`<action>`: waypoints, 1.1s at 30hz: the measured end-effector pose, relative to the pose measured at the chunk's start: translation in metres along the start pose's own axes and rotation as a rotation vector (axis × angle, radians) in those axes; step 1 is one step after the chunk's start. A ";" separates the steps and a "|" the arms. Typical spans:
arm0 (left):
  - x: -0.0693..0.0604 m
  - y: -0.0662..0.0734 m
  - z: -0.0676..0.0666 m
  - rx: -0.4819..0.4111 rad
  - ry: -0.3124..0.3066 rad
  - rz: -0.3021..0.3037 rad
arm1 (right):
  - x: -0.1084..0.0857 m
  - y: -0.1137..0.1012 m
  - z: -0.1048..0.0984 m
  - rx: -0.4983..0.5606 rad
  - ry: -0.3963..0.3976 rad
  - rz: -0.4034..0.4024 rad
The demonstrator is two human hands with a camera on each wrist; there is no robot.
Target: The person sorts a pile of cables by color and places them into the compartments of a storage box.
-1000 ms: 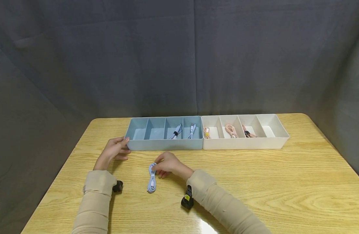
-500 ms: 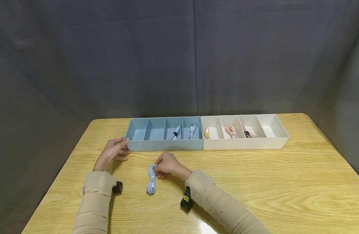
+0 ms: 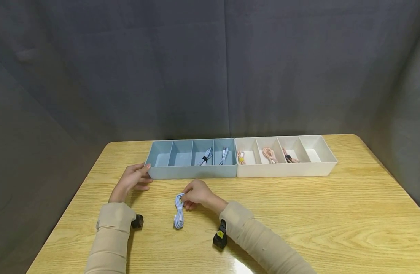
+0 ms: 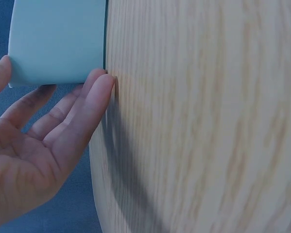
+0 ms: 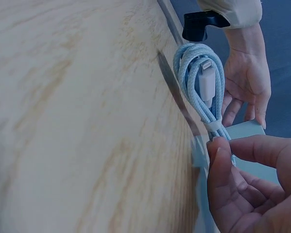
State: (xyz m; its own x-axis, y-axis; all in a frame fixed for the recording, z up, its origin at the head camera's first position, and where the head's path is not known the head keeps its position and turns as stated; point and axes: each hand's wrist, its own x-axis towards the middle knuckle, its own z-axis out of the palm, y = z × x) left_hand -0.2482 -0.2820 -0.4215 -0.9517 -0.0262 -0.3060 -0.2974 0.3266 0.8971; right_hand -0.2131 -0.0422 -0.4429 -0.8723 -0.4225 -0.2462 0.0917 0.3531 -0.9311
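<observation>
My right hand (image 3: pixel 198 192) pinches one end of a coiled light-blue charging cable (image 3: pixel 179 216) above the table in front of the blue box. In the right wrist view, thumb and fingertips grip the charging cable (image 5: pixel 203 82) below a white band wrapped round its coil, and a white plug with a metal tip shows inside the loops. At the left end of the blue divided box (image 3: pixel 193 172), my left hand (image 3: pixel 132 179) rests with extended fingers. Those fingers (image 4: pixel 89 99) lie along the box's end wall (image 4: pixel 58 43) in the left wrist view, thumb near its rim.
Bundled blue cables (image 3: pixel 206 156) lie in the blue box's two right compartments. A white divided box (image 3: pixel 285 170) adjoins it on the right, with pink cables (image 3: pixel 269 155) in several compartments. Dark cloth (image 3: pixel 182 68) hangs behind the wooden table (image 3: pixel 299 217).
The charging cable has swung slightly and its plug has turned out of sight in the head view. The head view has tilted up a little. Both hands stay nearly where they were.
</observation>
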 end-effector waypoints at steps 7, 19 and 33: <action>0.001 -0.001 0.000 0.006 0.006 0.011 | -0.002 0.001 -0.003 0.049 0.028 -0.016; 0.001 0.000 0.001 -0.005 -0.002 -0.004 | -0.005 -0.005 -0.007 0.126 0.052 -0.054; -0.001 0.000 0.000 0.006 -0.012 0.004 | -0.006 -0.022 -0.018 0.164 0.073 -0.053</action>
State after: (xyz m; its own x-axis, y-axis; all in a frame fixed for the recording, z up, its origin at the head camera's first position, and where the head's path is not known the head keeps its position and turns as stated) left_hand -0.2473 -0.2819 -0.4217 -0.9517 -0.0135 -0.3066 -0.2935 0.3319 0.8965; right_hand -0.2188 -0.0326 -0.4161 -0.9099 -0.3732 -0.1813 0.1170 0.1886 -0.9751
